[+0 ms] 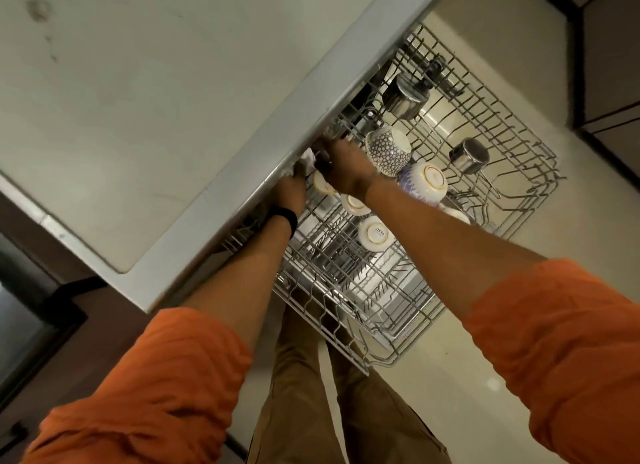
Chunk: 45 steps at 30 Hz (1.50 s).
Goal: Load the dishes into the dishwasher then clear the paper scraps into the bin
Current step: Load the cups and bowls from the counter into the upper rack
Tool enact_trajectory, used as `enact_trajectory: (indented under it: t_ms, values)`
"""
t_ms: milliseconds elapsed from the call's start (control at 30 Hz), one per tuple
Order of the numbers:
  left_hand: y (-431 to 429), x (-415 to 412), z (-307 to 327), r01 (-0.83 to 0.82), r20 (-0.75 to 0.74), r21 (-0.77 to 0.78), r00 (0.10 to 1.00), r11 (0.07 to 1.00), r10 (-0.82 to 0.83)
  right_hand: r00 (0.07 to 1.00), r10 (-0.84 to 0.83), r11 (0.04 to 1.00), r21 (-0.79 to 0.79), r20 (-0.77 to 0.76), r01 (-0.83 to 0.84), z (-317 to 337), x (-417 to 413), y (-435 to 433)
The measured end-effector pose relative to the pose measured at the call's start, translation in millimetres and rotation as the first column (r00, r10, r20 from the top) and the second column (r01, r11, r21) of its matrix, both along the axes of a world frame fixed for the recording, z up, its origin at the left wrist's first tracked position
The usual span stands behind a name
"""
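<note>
The upper dishwasher rack is pulled out from under the counter edge. It holds a blue patterned bowl, a white gold-ringed bowl, several small white cups and two steel cups. Both my hands reach to the rack's back, partly under the counter lip. My left hand, with a black wristband, grips a small white cup at the lip. My right hand lies beside it with its fingertips hidden.
The grey countertop fills the upper left and overhangs the rack. Pale floor lies to the right, with dark cabinets at the far right. My legs stand below the rack's near corner.
</note>
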<state>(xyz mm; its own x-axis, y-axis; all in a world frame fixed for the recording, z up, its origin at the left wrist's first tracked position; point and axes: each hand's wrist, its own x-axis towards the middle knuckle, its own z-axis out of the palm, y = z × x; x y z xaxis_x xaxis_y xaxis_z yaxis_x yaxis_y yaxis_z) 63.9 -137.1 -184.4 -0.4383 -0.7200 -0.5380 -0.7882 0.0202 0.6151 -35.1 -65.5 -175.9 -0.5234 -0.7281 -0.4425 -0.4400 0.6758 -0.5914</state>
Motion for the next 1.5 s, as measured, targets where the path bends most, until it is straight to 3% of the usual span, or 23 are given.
enact_trajectory:
  t_ms: [100, 300, 433, 700, 900, 1200, 1500]
  values:
    - [17.4, 11.1, 25.4, 0.033, -0.028, -0.033, 0.999, 0.999, -0.034, 0.998, -0.053, 0.998, 0.027, -0.018, 0.053, 18.5, 11.7, 22.7]
    - [44.4, 30.7, 83.5, 0.216, -0.051, -0.026, 0.975, 0.976, -0.217, 0.985, -0.172, 0.980, -0.097, 0.004, 0.171, 85.6, 28.5, 60.6]
    - [58.9, 39.0, 129.2, 0.341, -0.053, -0.178, 0.934, 0.923, -0.355, 0.980, -0.197, 0.966, -0.173, -0.023, 0.191, 136.7, 34.2, 77.4]
    - [49.5, 62.1, 228.2, 0.425, -0.072, -0.483, 0.852, 0.766, -0.518, 0.975, -0.198, 0.914, -0.378, -0.103, 0.145, 227.6, 35.9, 77.2]
    - [-12.0, 97.8, 282.6, 0.258, -0.106, -0.639, 0.904, 0.725, -0.415, 0.978, -0.110, 0.851, -0.526, -0.178, 0.001, 277.6, 55.1, 21.8]
    - [-122.4, 204.3, 305.9, 0.010, -0.158, -0.725, 0.971, 0.689, -0.179, 0.944, 0.151, 0.801, -0.524, -0.292, -0.290, 305.8, 140.6, -96.3]
    - [-265.2, 350.1, 311.0, -0.109, -0.131, -0.753, 0.991, 0.649, 0.014, 0.887, 0.382, 0.738, -0.493, -0.257, -0.461, 317.7, 279.9, -242.5]
